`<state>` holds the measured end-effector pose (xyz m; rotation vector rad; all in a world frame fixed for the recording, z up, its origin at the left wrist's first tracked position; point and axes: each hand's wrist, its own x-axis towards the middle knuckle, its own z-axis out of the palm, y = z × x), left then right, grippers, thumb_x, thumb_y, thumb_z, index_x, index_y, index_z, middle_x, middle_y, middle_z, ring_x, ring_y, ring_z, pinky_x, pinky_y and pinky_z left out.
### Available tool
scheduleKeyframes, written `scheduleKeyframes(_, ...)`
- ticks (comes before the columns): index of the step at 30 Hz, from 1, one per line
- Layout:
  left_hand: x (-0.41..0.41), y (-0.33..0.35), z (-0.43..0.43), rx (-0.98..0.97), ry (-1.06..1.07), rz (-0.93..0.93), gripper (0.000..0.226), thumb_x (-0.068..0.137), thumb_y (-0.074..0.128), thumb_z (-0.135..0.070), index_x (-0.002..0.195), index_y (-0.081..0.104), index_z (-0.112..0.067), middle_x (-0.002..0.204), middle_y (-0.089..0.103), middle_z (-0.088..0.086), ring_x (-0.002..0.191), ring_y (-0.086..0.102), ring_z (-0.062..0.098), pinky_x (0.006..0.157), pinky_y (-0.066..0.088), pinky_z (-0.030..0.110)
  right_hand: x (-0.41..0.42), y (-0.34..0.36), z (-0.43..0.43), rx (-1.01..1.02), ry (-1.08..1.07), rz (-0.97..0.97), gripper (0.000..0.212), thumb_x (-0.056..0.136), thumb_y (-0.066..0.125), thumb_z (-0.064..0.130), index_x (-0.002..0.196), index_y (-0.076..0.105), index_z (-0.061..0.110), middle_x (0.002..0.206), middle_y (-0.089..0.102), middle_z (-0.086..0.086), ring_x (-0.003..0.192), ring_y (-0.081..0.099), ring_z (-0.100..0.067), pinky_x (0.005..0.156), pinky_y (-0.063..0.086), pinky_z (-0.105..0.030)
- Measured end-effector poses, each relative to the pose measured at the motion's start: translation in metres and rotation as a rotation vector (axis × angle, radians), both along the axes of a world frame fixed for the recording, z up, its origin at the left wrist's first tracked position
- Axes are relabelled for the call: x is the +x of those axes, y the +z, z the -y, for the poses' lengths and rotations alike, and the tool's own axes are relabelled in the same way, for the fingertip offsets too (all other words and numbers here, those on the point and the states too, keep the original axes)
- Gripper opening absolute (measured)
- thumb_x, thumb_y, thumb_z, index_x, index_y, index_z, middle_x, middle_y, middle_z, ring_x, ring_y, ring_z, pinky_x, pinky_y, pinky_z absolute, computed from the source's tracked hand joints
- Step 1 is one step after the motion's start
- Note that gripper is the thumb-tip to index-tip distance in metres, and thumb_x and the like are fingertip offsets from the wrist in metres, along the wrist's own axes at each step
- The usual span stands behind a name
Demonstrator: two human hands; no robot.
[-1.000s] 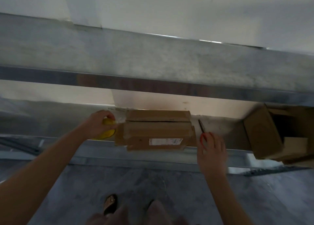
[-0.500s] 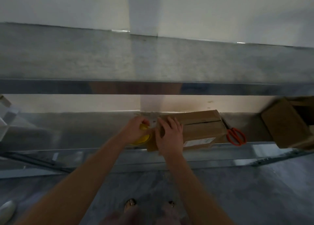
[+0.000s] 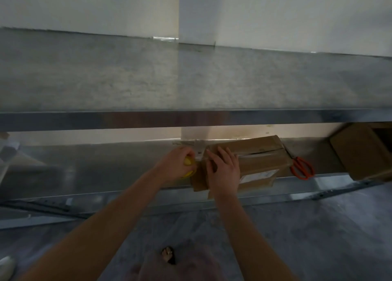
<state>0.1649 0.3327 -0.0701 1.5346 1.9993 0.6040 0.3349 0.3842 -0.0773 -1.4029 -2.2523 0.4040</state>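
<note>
A second ago the right hand (image 3: 224,170) was over at the orange-handled scissors (image 3: 302,167). Now the scissors lie alone on the shelf (image 3: 84,170), just beside the right end of the cardboard box (image 3: 261,155), and that hand has crossed to the box's left end. It lies there palm down, fingers spread and nearly straight, pressing on the top near the corner and gripping nothing. The left hand (image 3: 177,164) has kept its place, its fingers curled round the yellow tape roll (image 3: 188,163), which is held against the box's left end. A pale strip (tape, most likely, though it is too dim to be sure) runs from the roll toward the box's corner by the right fingertips. I read this as the start of a taping pass: the right hand pins the tape's end while the left is set to pull the roll. The box sits on the lower shelf, slightly askew, with its front edge at the shelf's lip and its left end under the right hand and touching the left hand's roll
</note>
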Motion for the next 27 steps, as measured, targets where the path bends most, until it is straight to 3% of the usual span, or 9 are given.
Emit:
scheduleKeyframes(6, -0.014, -0.004, -0.001, -0.038, 0.042, -0.086, 0.026, 0.078, 0.073, -0.032, 0.091, 0.052, -0.027, 0.099, 0.056, -0.004, 0.082, 0.048, 0.010, 0.062, 0.033, 0.019, 0.003, 0.002, -0.002, -0.029, 0.035, 0.047, 0.028, 0.097, 0.059, 0.031, 0.123, 0.068, 0.031, 0.140, 0.057, -0.002, 0.139, 0.041, -0.025, 0.119, 0.025, -0.049)
scheduleKeyframes(9, -0.045, -0.009, 0.018, -0.121, 0.166, -0.077, 0.025, 0.078, 0.075, -0.026, 0.096, 0.059, -0.017, 0.103, 0.060, 0.005, 0.087, 0.050, 0.015, 0.074, 0.041, 0.028, 0.005, 0.002, -0.005, -0.047, 0.054, 0.059, 0.029, 0.097, 0.057, 0.033, 0.125, 0.066, 0.032, 0.143, 0.054, -0.001, 0.140, 0.039, -0.025, 0.120, 0.023, -0.050)
scheduleKeyframes(11, -0.052, -0.008, 0.031, -0.123, 0.212, -0.019, 0.027, 0.077, 0.076, -0.025, 0.097, 0.060, -0.016, 0.102, 0.059, 0.003, 0.090, 0.050, 0.017, 0.076, 0.039, 0.028, 0.006, 0.002, -0.005, -0.062, 0.072, 0.079, 0.033, 0.096, 0.058, 0.036, 0.128, 0.063, 0.033, 0.145, 0.051, -0.001, 0.143, 0.035, -0.025, 0.121, 0.019, -0.050)
scheduleKeyframes(18, -0.015, 0.015, 0.054, 0.015, 0.314, 0.122, 0.026, 0.076, 0.077, -0.033, 0.089, 0.054, -0.033, 0.098, 0.055, -0.008, 0.089, 0.052, 0.011, 0.076, 0.042, 0.028, 0.015, 0.012, -0.005, -0.094, 0.137, 0.079, 0.045, 0.098, 0.047, 0.048, 0.137, 0.055, 0.028, 0.148, 0.049, -0.003, 0.149, 0.018, -0.026, 0.120, 0.022, -0.052)
scheduleKeyframes(21, -0.009, 0.027, 0.067, 0.025, 0.272, 0.046, 0.026, 0.076, 0.075, -0.032, 0.092, 0.054, -0.030, 0.101, 0.055, -0.008, 0.091, 0.054, 0.015, 0.080, 0.045, 0.031, 0.017, 0.022, -0.001, 0.019, 0.197, 0.180, 0.045, 0.100, 0.040, 0.047, 0.138, 0.055, 0.028, 0.149, 0.047, -0.004, 0.150, 0.015, -0.026, 0.122, 0.014, -0.045)
scheduleKeyframes(23, -0.009, 0.032, 0.078, 0.029, 0.246, -0.014, 0.026, 0.076, 0.074, -0.034, 0.093, 0.054, -0.031, 0.101, 0.054, -0.009, 0.091, 0.055, 0.016, 0.079, 0.047, 0.033, 0.013, 0.031, 0.007, 0.058, 0.292, 0.119, 0.046, 0.100, 0.041, 0.045, 0.136, 0.057, 0.023, 0.148, 0.048, -0.004, 0.149, 0.019, -0.026, 0.122, 0.017, -0.042)
scheduleKeyframes(25, -0.009, 0.036, 0.087, 0.045, 0.230, -0.076, 0.026, 0.078, 0.072, -0.037, 0.095, 0.053, -0.032, 0.103, 0.053, -0.011, 0.090, 0.055, 0.015, 0.077, 0.048, 0.034, 0.002, 0.038, 0.019, -0.034, 0.363, 0.010, 0.048, 0.096, 0.046, 0.049, 0.133, 0.059, 0.021, 0.143, 0.053, -0.001, 0.144, 0.029, -0.023, 0.120, 0.023, -0.037)
scheduleKeyframes(27, -0.009, 0.039, 0.094, 0.084, 0.217, -0.128, 0.026, 0.079, 0.071, -0.038, 0.097, 0.054, -0.030, 0.104, 0.053, -0.012, 0.089, 0.056, 0.015, 0.075, 0.048, 0.033, -0.014, 0.044, 0.031, -0.347, 0.406, -0.031, 0.051, 0.089, 0.056, 0.055, 0.131, 0.057, 0.027, 0.135, 0.056, 0.006, 0.132, 0.042, -0.015, 0.112, 0.034, -0.033)
